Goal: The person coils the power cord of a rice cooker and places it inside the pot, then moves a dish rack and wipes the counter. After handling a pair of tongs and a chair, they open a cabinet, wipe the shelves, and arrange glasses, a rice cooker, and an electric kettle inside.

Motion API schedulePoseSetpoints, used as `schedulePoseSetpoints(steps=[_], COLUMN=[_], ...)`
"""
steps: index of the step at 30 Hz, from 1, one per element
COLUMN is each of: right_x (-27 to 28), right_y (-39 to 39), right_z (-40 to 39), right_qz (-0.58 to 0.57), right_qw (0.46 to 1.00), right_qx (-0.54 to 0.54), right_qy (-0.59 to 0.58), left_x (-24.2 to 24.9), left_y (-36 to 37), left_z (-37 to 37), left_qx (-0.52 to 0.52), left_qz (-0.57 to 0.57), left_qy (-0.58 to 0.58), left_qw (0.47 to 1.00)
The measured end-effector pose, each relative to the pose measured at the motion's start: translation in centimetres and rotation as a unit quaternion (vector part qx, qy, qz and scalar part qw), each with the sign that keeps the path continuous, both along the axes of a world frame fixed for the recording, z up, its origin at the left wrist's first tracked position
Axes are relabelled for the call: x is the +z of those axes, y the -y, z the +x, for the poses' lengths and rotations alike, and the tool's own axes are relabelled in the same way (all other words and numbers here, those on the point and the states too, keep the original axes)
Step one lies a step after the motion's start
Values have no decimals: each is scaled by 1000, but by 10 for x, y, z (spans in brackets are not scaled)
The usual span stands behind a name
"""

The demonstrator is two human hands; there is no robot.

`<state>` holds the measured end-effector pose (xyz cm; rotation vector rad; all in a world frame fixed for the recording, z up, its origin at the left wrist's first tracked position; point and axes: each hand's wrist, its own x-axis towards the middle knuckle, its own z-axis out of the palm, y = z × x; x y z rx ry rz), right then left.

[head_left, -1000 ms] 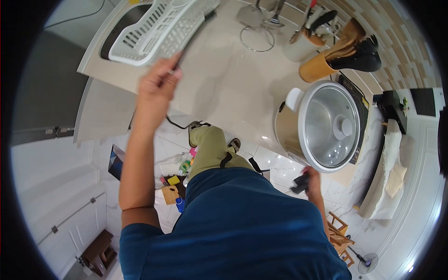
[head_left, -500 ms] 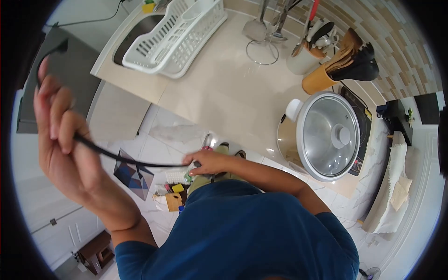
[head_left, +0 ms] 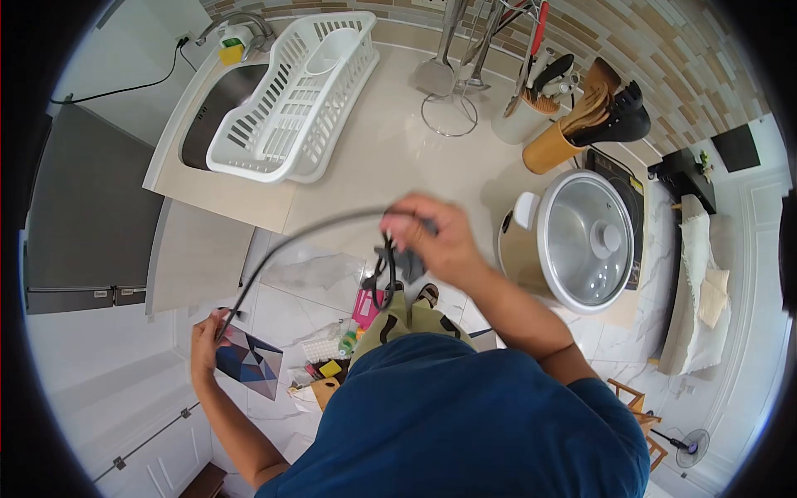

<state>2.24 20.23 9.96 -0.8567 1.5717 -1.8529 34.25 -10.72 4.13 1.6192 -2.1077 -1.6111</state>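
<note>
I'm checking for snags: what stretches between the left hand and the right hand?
A black cord: the head view shows it arcing from the left hand up to the right hand, with floor visible behind part of it.

No text is readable, the grey fridge's [head_left: 95,207] small labels [head_left: 101,294] included

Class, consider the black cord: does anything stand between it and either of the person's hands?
Nothing visible does: left hand and right hand both grip the black cord, which arcs freely between them. The white dish rack sits apart on the counter.
</note>
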Motion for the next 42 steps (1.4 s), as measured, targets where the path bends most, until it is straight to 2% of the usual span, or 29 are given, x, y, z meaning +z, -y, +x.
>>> schedulePoseSetpoints(steps=[2,3,4,6,8,9,10,12,13,15,16,17,19,20,21,23,24,26,27,29,30,31,33,34,37,38,39,41,42], right_x=[26,38,49,69,85,88,89,93,93,87,86,84,81,80,77,66,57,36,28,16,23,36,54,59,71,62,47,27,21], right_y=[7,10,12,16,20,23,26,24,20,5,-5,-13,-26,-30,-34,-45,-55,-78,-92,-115,-120,-122,-129,-134,-102,-80,-58,-32,-24], right_z=[-11,-15,-18,-18,-24,-24,-25,-23,-21,-19,-20,-20,-15,-9,-4,3,5,4,6,9,18,24,37,26,31,37,41,36,26], right_qz=[-9,-58,-108,-127,-135,-136,-147,-150,-149,-156,-143,-143,-92,-64,-66,-7,-8,-32,-34,74,93,87,206,243,147,107,67,61,59], right_qw=[1000,998,993,986,966,964,959,962,961,977,981,981,986,983,982,976,975,989,988,983,967,968,928,910,943,936,926,926,926], right_qx=[-22,-1,22,41,65,64,68,81,78,45,41,33,27,22,18,2,1,-125,-125,-141,-65,-67,12,45,34,6,-24,102,103], right_qy=[-6,-26,-47,-102,-209,-218,-233,-211,-221,-139,-124,-130,-139,-168,-174,-220,-222,-77,-77,-90,-228,-227,-311,-333,-298,-335,-370,-359,-358], left_x=[10,19,43,48,65,66,66,78,78,74,76,78,95,104,104,101,112,125,137,148,148,150,151,148,139,141,144,145,143], left_y=[-11,-15,-32,-47,-66,-79,-93,-117,-120,-129,-130,-133,-145,-151,-155,-163,-166,-143,-135,-119,-113,-109,-110,-120,-160,-172,-183,-202,-197], left_z=[-15,-31,-59,-94,-144,-171,-197,-237,-252,-274,-279,-283,-284,-283,-285,-287,-280,-263,-248,-220,-208,-198,-179,-177,-183,-188,-188,-187,-184], left_qx=[-117,-261,-366,-515,-435,-400,-354,-352,-353,-370,-381,-387,-334,-326,-332,-257,-225,-226,-215,-202,-201,-206,-197,-196,-374,-433,-433,-536,-561], left_qz=[133,137,110,-77,-141,-224,-298,-388,-389,-179,-29,-27,298,340,339,273,304,381,345,280,251,247,157,155,34,18,13,35,2], left_qy=[-15,98,168,63,-56,-211,-360,-435,-443,-522,-543,-545,-581,-583,-585,-572,-594,-641,-643,-649,-651,-650,-626,-624,-634,-620,-619,-554,-538], left_qw=[984,951,909,851,888,863,810,733,726,747,748,743,680,661,658,730,710,627,649,678,687,688,738,741,676,654,656,637,630])
